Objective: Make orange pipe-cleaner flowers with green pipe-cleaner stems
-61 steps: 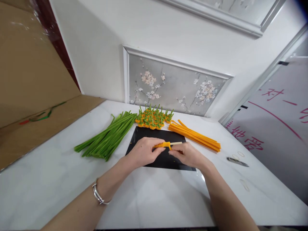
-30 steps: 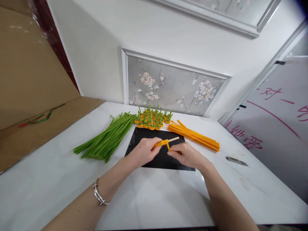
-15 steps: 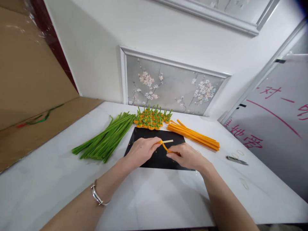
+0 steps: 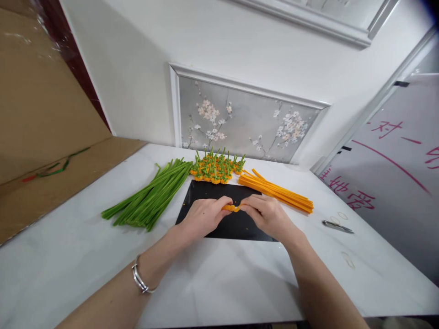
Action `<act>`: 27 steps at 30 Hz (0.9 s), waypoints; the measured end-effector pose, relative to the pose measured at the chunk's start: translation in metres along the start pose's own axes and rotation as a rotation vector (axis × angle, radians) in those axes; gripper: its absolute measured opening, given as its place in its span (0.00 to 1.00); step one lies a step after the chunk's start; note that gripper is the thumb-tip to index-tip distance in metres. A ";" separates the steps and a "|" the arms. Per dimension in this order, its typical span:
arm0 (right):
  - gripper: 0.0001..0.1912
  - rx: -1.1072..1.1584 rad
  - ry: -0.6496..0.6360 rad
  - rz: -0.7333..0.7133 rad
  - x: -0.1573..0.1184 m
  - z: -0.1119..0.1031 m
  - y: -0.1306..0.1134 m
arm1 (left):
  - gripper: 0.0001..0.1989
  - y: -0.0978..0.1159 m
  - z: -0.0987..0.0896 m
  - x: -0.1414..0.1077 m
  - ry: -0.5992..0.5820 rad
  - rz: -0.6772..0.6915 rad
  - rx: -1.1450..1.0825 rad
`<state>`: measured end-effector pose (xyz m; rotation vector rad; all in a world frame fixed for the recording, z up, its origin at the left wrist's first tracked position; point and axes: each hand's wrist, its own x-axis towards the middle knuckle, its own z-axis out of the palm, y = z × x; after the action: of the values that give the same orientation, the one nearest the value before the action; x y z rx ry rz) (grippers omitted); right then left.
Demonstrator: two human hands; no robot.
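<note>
You had both hands raised over the black mat (image 4: 231, 225), near the middle of the white table (image 4: 219, 283), with a short orange fuzzy strip (image 4: 231, 208) between them. Your left hand (image 4: 207, 214) was clamped on the left end of that strip, thumb and fingers brought together round it, so that much of it was hidden in your grip. Your right hand (image 4: 269, 214) pinched the right end between thumb and fingertips. The visible part dipped slightly in the gap between your two hands, its surface crimped. A silver bracelet (image 4: 140, 278) circled your left wrist.

Small orange specks lay on the mat. Beyond its far edge stood a cluster of orange flowers (image 4: 215, 170), packed close together with their green stalks pointing up. To the left of the mat lay a loose bundle of green fuzzy stems (image 4: 152, 196), its far end just beside the flowers. To the right lay a bundle of orange fuzzy stems (image 4: 277, 192), with your right hand near it on the near side. Farther right, well apart from your hands, were a pair of metal snips (image 4: 338, 226) and several thin pale loops (image 4: 342, 215), some just beside the snips and some nearer to you.
</note>
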<state>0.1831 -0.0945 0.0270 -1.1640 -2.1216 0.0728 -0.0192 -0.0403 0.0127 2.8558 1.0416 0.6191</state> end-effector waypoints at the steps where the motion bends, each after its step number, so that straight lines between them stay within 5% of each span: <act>1: 0.10 0.012 0.025 0.009 0.001 0.000 0.001 | 0.09 0.000 0.000 0.000 0.006 0.019 -0.008; 11: 0.08 0.074 0.076 0.139 0.007 -0.003 0.013 | 0.10 0.000 -0.002 -0.001 0.017 0.116 -0.049; 18: 0.15 0.038 -0.132 0.215 0.002 0.008 0.029 | 0.10 0.003 -0.001 -0.002 0.046 0.121 -0.139; 27: 0.16 -0.001 -0.342 0.114 -0.001 0.013 0.007 | 0.18 0.003 -0.003 -0.001 0.082 -0.029 -0.247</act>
<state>0.1807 -0.0876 0.0143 -1.3501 -2.3447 0.3440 -0.0192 -0.0431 0.0162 2.6180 0.9413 0.8077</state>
